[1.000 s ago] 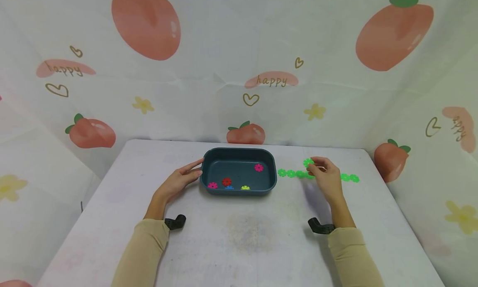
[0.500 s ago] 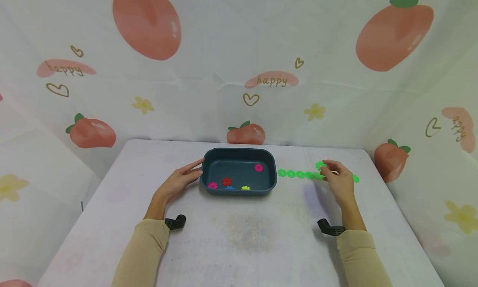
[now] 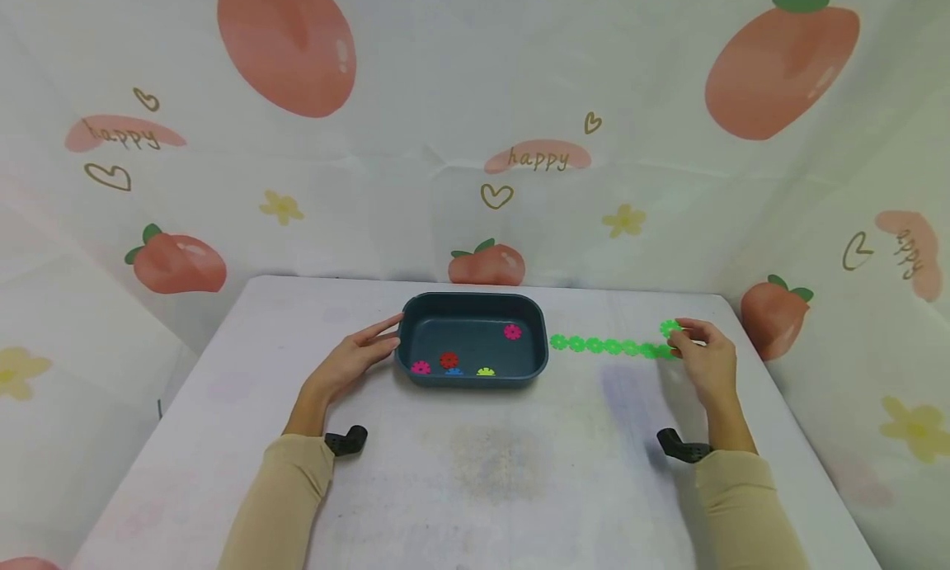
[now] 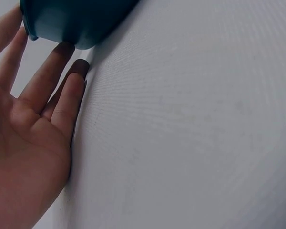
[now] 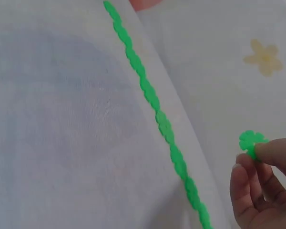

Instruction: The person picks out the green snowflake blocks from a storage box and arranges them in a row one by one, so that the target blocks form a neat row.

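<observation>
I am watching the right hand (image 3: 708, 364) pinching a single green snowflake disc (image 3: 670, 328) between thumb and fingertips (image 5: 271, 151), holding it just above the far right end of the green disc chain (image 3: 612, 346) that is lying flat on the bench (image 3: 482, 463), to the right of the dark teal tray (image 3: 416, 306). From the look of it, the disc is handling as a thin, very light piece of stiff plastic with notched petals; I am judging that it wants an edge pinch on two opposite petals, leaving a free notch facing the chain, since a flat grip would be covering the slots. It looks smooth enough to slip or twist if squeezed loosely. The chain seems loosely jointed, so it may be shifting under any sideways push. The left hand (image 3: 349, 364) is lying relaxed with straight fingers (image 4: 52, 76) touching the tray's left wall, gripping nothing. Inside the tray are lying a pink disc (image 3: 512, 332), a red disc (image 3: 449, 360), a magenta disc (image 3: 420, 368) and a yellow disc (image 3: 486, 372).
</observation>
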Demonstrator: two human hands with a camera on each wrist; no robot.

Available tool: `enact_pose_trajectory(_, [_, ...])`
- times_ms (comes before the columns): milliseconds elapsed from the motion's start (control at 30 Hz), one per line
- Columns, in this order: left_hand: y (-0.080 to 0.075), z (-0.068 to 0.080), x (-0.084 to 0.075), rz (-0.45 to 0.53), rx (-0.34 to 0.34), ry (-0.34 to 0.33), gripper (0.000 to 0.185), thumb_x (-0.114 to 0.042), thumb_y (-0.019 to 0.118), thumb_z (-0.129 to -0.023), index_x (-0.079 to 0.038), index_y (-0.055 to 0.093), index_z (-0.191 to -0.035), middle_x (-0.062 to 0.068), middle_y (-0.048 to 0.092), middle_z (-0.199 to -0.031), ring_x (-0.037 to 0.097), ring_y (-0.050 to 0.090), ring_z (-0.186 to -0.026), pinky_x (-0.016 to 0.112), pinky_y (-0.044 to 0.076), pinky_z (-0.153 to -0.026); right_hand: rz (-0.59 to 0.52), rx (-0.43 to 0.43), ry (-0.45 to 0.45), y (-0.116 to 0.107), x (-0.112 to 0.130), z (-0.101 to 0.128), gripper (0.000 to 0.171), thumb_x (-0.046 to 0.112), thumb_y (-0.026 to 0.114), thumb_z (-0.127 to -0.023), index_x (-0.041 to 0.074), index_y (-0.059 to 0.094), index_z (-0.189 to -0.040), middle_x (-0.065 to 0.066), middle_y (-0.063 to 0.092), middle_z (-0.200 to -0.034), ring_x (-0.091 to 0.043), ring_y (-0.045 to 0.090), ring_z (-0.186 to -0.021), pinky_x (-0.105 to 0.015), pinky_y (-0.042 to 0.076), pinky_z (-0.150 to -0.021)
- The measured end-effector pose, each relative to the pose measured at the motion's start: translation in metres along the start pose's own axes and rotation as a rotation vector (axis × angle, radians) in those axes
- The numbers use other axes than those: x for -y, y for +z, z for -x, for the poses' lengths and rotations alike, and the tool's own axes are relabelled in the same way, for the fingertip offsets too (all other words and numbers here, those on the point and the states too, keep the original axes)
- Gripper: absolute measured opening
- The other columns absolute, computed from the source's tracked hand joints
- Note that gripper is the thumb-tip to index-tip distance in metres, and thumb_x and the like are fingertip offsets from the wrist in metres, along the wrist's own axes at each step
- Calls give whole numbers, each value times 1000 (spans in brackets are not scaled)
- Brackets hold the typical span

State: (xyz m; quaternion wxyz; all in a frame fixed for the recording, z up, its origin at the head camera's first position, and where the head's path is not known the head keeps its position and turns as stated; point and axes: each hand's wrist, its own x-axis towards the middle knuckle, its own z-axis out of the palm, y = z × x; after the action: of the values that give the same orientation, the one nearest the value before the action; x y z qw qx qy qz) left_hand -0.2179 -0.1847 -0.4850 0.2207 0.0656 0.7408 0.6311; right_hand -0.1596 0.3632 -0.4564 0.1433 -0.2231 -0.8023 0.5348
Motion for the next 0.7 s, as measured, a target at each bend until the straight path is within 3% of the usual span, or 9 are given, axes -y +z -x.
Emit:
enact_pose_trajectory(300, [-1,-1,1,3,-5,-8,58,-42,67,-87,-39,45,-140,-1,45,-148,17,37,-141,43,28,-119,144,-50,139,-20,-21,-14,42,35,60,-92,12,60,-127,25,55,-77,6,62,-63,-13,52,-57])
enact_pose_trajectory(433, [-1,-2,1,8,-2,-7,58,-41,67,-87,-38,45,-141,-1,46,-148,17,37,-141,43,28,-119,152,-108,173,-28,-30,-20,40,32,59,-92,11,62,-125,28,53,-66,8,57,-57,-11,49,-52])
enact_pose_trajectory(700, [-1,-2,1,13,2,-9,59,-41,67,-87,-38,44,-141,1,45,-148,17,37,-141,43,27,-119,216,-191,225,-41,-38,-23,38,32,58,-91,11,63,-123,27,47,-67,8,50,-61,-10,42,-55])
